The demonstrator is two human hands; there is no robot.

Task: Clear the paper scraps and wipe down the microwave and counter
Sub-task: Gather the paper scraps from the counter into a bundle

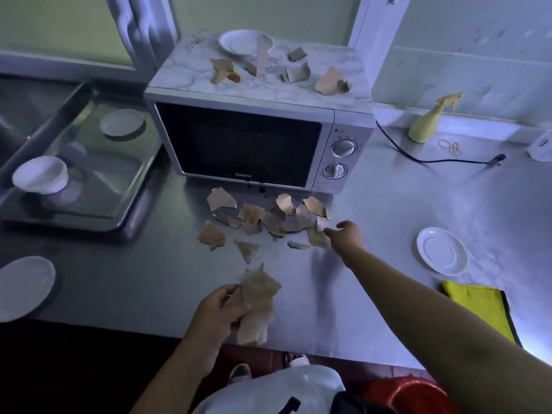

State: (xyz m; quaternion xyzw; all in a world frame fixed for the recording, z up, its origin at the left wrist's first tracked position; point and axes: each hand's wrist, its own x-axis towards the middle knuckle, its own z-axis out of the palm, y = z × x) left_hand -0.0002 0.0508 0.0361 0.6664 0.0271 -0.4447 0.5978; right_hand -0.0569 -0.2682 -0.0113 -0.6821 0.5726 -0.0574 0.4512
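A white microwave (343, 127) stands at the back of the steel counter (388, 222). Several torn brown paper scraps (295, 73) lie on its marbled top beside a white plate (239, 41). More scraps (254, 216) are strewn on the counter in front of its door. My left hand (221, 306) is shut on a bunch of brown paper scraps (257, 306) near the counter's front edge. My right hand (346, 234) reaches to the right end of the pile, its fingertips pinching a small pale scrap (322, 223).
A yellow cloth (478, 306) lies at the front right, a white saucer (442, 252) behind it. A yellow spray bottle (430, 121), rubber bands (449, 146) and a black cord (433, 159) are at the back right. A steel tray (125, 186) with a bowl (41, 174) sits left.
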